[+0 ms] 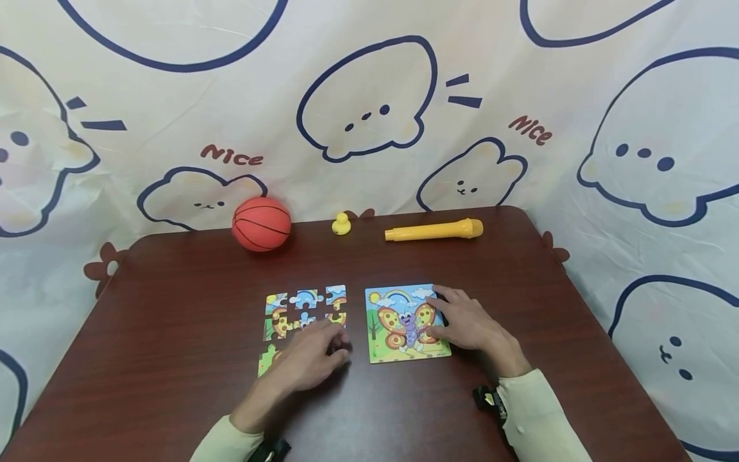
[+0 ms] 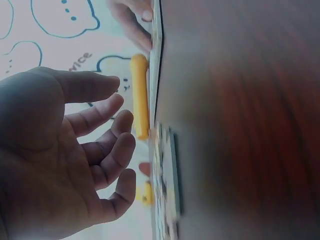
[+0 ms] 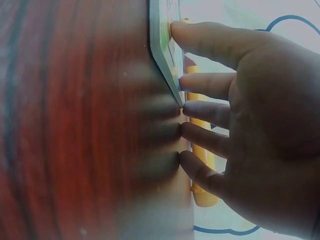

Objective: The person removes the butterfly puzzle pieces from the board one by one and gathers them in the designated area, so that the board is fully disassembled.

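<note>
Several loose jigsaw pieces (image 1: 306, 299) lie in rows on the table, left of the middle. Over the lower ones hovers my left hand (image 1: 312, 357), its fingers loosely curled and holding nothing; it hides some pieces. In the left wrist view, a gap shows between that hand's fingertips and the pieces (image 2: 172, 175). A square butterfly picture board (image 1: 398, 346) lies flat to the right of the pieces. My right hand (image 1: 470, 321) rests at the board's right side, with thumb and index finger touching its face. The other fingertips meet the table beside the board's corner in the right wrist view.
Along the back of the dark wooden table (image 1: 173, 308) are a red ball (image 1: 262, 224) with black lines, a small yellow duck (image 1: 341, 224) and a yellow toy microphone (image 1: 433, 230). A cloth (image 1: 369, 186) with cartoon drawings hangs behind the table.
</note>
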Available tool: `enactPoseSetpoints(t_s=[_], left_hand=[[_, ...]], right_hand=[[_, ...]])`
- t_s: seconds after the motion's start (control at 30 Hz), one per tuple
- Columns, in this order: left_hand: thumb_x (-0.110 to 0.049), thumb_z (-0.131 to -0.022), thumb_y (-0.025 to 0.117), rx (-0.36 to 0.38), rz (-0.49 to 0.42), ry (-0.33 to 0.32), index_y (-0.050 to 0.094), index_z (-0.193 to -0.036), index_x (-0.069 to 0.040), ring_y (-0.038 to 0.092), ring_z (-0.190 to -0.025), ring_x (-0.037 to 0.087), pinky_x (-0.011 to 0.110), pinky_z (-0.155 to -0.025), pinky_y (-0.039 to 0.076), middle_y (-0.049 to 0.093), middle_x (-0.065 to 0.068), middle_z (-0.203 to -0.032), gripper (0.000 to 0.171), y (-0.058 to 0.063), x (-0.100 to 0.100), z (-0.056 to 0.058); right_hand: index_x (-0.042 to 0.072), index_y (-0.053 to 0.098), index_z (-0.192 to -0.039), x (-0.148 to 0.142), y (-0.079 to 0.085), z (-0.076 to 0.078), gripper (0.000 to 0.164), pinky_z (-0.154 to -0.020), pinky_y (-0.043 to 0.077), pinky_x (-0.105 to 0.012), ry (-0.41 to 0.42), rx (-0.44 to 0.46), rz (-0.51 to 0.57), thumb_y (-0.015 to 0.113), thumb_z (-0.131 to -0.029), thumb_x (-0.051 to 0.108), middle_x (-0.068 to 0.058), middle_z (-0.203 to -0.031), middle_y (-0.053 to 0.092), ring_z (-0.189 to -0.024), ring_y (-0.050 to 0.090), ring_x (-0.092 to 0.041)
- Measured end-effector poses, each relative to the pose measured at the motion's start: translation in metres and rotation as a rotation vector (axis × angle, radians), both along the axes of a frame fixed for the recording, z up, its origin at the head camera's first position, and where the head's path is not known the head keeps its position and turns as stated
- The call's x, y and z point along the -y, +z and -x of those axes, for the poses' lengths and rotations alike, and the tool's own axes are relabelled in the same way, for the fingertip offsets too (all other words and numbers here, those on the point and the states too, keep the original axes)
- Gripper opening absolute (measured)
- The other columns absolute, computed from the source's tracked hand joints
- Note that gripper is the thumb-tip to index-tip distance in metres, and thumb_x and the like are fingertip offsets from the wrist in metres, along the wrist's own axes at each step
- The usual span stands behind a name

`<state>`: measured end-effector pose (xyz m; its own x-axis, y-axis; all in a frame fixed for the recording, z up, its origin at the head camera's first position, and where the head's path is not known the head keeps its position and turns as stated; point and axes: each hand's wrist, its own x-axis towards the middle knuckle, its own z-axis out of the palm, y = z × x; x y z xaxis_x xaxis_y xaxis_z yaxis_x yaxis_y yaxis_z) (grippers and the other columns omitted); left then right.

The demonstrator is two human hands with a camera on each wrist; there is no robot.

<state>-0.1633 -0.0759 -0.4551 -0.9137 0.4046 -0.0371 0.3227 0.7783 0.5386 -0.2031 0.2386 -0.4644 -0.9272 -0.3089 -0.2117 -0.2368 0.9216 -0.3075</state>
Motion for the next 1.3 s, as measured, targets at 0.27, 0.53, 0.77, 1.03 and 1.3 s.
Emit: enactPoseSetpoints(t_s=[0.27, 0.53, 0.77, 1.03, 1.3], left_hand=[[-0.024, -0.087, 0.067, -0.046, -0.015, -0.114, 0.065, -0.098, -0.018, 0.049, -0.085, 0.013, 0.035, -0.077, 0.04, 0.056, -0.007, -0.089, 0.013, 0.007, -0.029, 0.006], [-0.026, -0.088, 0.064, -0.066, 0.037, -0.184, 0.066, -0.1, -0.019, 0.051, -0.089, 0.014, 0.03, -0.074, 0.041, 0.059, -0.004, -0.094, 0.014, 0.005, -0.054, 0.009], [-0.031, -0.088, 0.064, -0.019, 0.076, -0.218, 0.064, -0.099, -0.022, 0.052, -0.098, 0.015, 0.034, -0.077, 0.036, 0.059, -0.005, -0.096, 0.014, 0.003, -0.078, 0.01], [-0.033, -0.087, 0.064, -0.008, 0.131, -0.246, 0.064, -0.105, -0.022, 0.049, -0.088, 0.01, 0.033, -0.074, 0.038, 0.054, -0.007, -0.094, 0.021, -0.005, -0.094, 0.016], [-0.033, -0.086, 0.067, -0.005, 0.17, -0.254, 0.062, -0.123, -0.02, 0.051, -0.09, 0.011, 0.03, -0.077, 0.043, 0.055, -0.003, -0.104, 0.039, -0.005, -0.108, 0.02]], right_hand=[[0.014, 0.049, -0.142, -0.002, 0.001, -0.001, 0.068, -0.107, 0.029, -0.062, -0.017, 0.001, 0.011, 0.069, -0.085, 0.044, -0.011, -0.156, 0.031, -0.139, 0.032, -0.034], [0.014, 0.049, -0.142, -0.003, 0.001, 0.0, 0.063, -0.107, 0.03, -0.062, -0.006, 0.006, 0.011, 0.067, -0.088, 0.041, -0.012, -0.155, 0.032, -0.138, 0.033, -0.034], [0.011, 0.048, -0.142, -0.005, 0.0, -0.001, 0.057, -0.105, 0.033, -0.061, -0.006, -0.02, 0.043, 0.066, -0.091, 0.029, -0.015, -0.152, 0.037, -0.136, 0.036, -0.035], [0.007, 0.044, -0.144, -0.003, -0.002, 0.001, 0.061, -0.107, 0.035, -0.056, -0.018, -0.017, 0.03, 0.065, -0.092, 0.029, -0.013, -0.151, 0.037, -0.136, 0.037, -0.032], [0.004, 0.045, -0.143, -0.004, -0.001, 0.002, 0.06, -0.104, 0.037, -0.055, 0.015, -0.048, 0.009, 0.066, -0.092, 0.028, -0.013, -0.15, 0.038, -0.136, 0.037, -0.033]])
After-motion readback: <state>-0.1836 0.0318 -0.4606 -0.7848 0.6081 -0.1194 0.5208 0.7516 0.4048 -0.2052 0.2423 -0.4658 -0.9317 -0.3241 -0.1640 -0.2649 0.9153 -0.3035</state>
